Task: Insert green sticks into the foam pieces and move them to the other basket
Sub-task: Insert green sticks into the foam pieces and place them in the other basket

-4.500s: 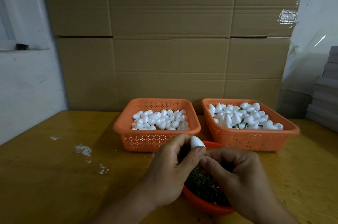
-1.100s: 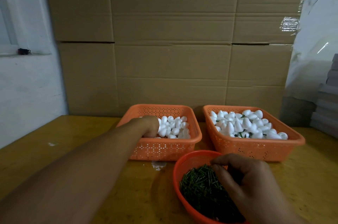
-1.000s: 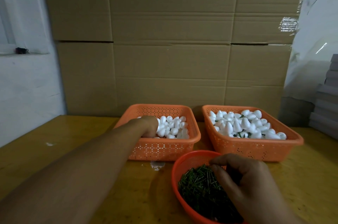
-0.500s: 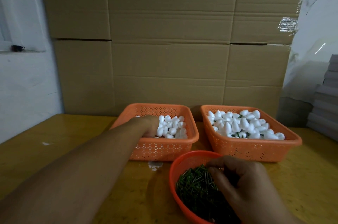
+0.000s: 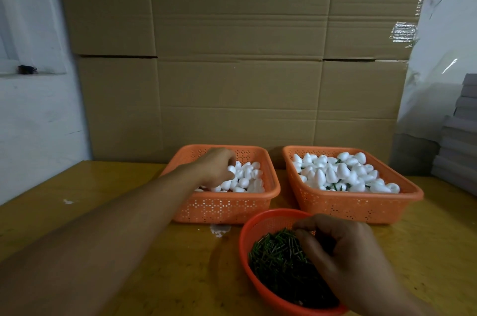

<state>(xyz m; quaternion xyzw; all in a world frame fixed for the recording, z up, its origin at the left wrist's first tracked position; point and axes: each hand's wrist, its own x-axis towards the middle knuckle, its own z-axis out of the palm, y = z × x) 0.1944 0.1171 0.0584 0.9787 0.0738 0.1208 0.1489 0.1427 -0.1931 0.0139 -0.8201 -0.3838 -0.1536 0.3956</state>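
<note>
Foam pieces (image 5: 245,178) at 11 o'clock under curled left hand (image 5: 215,168), grip unclear; right hand (image 5: 343,256) pinching green sticks (image 5: 278,259) may lift several.

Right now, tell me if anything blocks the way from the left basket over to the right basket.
Nothing visible does. The left basket and right basket stand side by side with only bare table between their rims.

White foam pieces (image 5: 246,178) are lying heaped in the left orange basket (image 5: 227,208); stemmed ones (image 5: 340,173) are filling the right basket (image 5: 361,208); green sticks (image 5: 278,256) are sitting piled in the red bowl (image 5: 258,228).
</note>
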